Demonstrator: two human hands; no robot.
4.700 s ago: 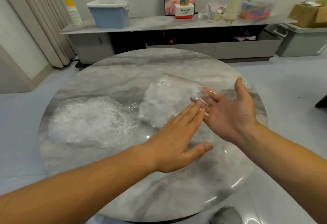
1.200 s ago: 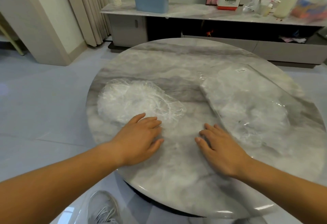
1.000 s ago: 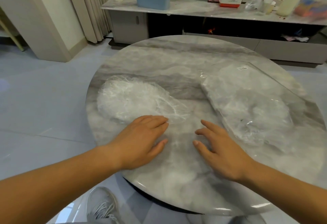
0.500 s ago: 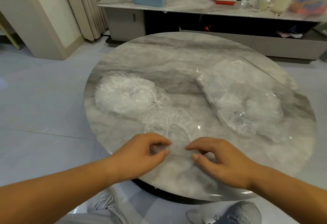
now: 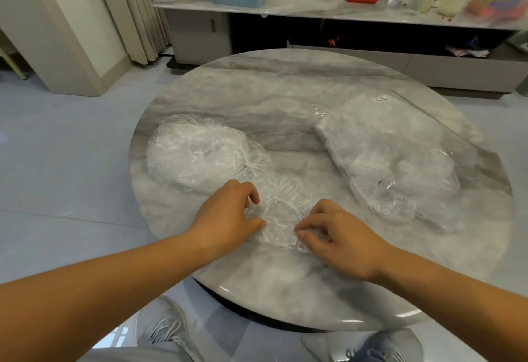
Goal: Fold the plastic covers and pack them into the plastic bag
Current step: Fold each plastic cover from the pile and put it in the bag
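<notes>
**One cover pinched near the table's front edge**

Both hands pinch a single clear plastic cover (image 5: 281, 213) flat on the round marble table (image 5: 285, 87): left hand (image 5: 228, 218) at its left rim, right hand (image 5: 340, 236) at its right. The pile of covers (image 5: 200, 156) lies just behind-left; the plastic bag (image 5: 394, 147) sits well right. Bare marble stretches behind.

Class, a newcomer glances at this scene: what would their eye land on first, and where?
The left hand and right hand pinch one crinkled plastic cover near the front of the round marble table. A pile of covers lies beyond the left hand; a part-filled plastic bag lies on the table's right side.
</notes>
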